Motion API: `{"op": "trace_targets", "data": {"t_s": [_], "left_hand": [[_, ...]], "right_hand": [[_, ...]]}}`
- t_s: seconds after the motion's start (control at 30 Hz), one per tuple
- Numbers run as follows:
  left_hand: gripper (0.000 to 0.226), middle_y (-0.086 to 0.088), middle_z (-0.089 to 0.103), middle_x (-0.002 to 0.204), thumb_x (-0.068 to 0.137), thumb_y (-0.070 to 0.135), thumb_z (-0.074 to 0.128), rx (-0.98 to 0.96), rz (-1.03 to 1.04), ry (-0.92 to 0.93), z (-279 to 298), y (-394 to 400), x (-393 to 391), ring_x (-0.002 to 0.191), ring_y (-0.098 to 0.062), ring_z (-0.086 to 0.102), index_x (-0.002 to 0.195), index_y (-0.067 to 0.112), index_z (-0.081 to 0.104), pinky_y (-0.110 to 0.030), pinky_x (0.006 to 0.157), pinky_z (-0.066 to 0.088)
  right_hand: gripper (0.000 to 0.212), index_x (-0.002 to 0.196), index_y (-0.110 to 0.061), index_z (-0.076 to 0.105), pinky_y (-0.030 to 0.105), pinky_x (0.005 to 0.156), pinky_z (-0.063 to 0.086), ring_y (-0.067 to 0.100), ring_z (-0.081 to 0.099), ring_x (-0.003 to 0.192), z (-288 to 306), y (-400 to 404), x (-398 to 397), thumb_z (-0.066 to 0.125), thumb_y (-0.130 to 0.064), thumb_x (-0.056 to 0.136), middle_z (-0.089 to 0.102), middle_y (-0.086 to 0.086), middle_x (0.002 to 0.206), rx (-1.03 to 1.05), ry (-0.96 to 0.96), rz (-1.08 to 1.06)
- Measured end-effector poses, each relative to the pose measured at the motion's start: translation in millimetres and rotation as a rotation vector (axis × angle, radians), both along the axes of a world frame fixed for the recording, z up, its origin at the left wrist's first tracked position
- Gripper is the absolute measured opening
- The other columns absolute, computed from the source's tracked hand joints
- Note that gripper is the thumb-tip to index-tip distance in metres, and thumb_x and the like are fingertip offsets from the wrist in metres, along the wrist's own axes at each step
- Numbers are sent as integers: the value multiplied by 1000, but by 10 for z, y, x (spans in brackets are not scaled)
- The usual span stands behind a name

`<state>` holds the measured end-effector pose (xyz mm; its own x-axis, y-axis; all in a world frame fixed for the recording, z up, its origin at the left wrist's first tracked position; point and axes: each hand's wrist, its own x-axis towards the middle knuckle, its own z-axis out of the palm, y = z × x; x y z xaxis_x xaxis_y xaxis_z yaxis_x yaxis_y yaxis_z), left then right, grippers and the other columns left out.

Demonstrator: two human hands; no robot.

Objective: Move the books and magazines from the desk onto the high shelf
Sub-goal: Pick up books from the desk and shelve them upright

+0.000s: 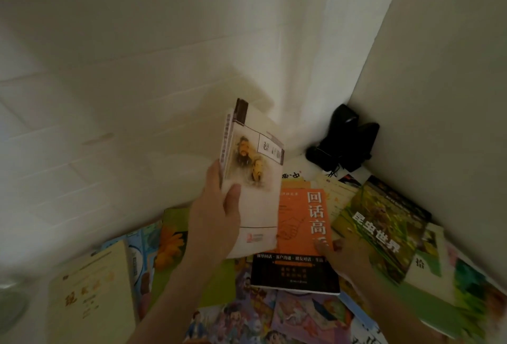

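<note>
Our left hand (212, 223) has its grip closed on a pale paperback (253, 179), thumb across the lower front cover and the other fingers behind the spine edge. The book stands nearly upright at the centre of the frame, lifted clear of the pile below it. Our right hand (343, 257) is blurred at lower right; its fingertips rest on the lower right edge of an orange-and-black book (297, 236), and we cannot tell whether that grip is closing or only pressing flat.

Outward from there, the table (297, 164) is almost wholly covered. A green insect book (381, 231) lies tilted to the right of the orange one, overlapping other covers. A cream-yellow book (90, 289) sits at lower left, and bright picture books (274, 313) spread along the bottom edge. Two black speakers (345, 143) stand in the corner at centre right, where the walls meet.

We judge this to be the picking-up step, early on, since most of the books are on the table. The high shelf is not in view. The next move calls for carrying the paperback up and out of the frame, and perhaps securing the orange book first so both go together.
</note>
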<state>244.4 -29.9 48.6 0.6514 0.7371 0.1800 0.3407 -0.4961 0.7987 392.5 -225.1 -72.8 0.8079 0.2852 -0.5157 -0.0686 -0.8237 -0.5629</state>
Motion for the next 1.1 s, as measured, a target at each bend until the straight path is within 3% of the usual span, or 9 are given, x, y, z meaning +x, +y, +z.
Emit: {"op": "trace_targets", "data": {"t_s": [0.1,0.2,0.27,0.43,0.6,0.73,0.87,0.97,1.1], "left_hand": [[31,10,64,112,97,24,53,-614,-24,-109,-186,-39,178,95,-10,65,126,31,45,-29,79,58],[35,-1,68,114,92,23,61,-1017,-43,8,-676,-140,276,100,-23,67,127,24,54,-49,85,57],[43,0,64,120,93,21,60,-993,-61,130,-993,-235,317,105,-22,64,134,24,49,-49,90,55],[53,1,38,139,90,39,59,-341,-55,505,-1371,-241,410,133,-26,34,138,33,36,-45,109,36],[62,4,44,137,83,54,51,-458,-161,576,-1473,-161,403,136,-24,34,139,31,40,-49,113,31],[59,0,33,145,93,43,53,-478,-159,589,-1414,-114,387,141,-29,19,145,29,31,-45,118,16],[77,6,45,134,78,48,71,-602,-212,388,-1355,-57,301,130,-22,42,144,35,34,-47,107,41],[64,7,63,115,81,11,75,-850,-256,64,-1183,-57,303,99,-4,66,133,27,43,-24,77,57],[64,12,57,126,84,13,70,-698,-302,-86,-915,66,381,116,-6,57,131,37,34,-25,90,53]], "right_hand": [[46,114,9,62,27,62,46,40,62,93,24,-64,106,45,-32,100,64,29,111,205,233,-201],[69,104,-7,70,45,86,55,31,68,96,1,-130,171,28,-62,96,72,16,103,369,441,-303],[72,98,-10,71,41,87,55,29,69,94,12,-152,202,24,-65,95,73,11,94,338,441,-259],[36,105,-17,64,43,87,56,28,70,95,99,-26,235,61,-48,88,73,11,103,342,475,-178],[42,106,-12,66,47,87,56,30,71,92,24,183,207,81,-32,73,75,10,96,475,546,-250],[45,115,-19,61,45,73,60,29,70,88,-122,311,151,81,-21,75,72,7,102,496,353,-233],[50,119,-30,58,43,70,60,24,71,86,-21,172,-8,79,-18,76,71,-2,104,598,226,-154],[55,119,-31,55,33,62,59,18,72,84,208,94,-104,77,-5,75,72,-4,102,785,170,-118],[56,118,-36,50,34,66,60,14,70,88,464,141,-43,75,-8,76,69,-10,103,878,32,-29]]}}
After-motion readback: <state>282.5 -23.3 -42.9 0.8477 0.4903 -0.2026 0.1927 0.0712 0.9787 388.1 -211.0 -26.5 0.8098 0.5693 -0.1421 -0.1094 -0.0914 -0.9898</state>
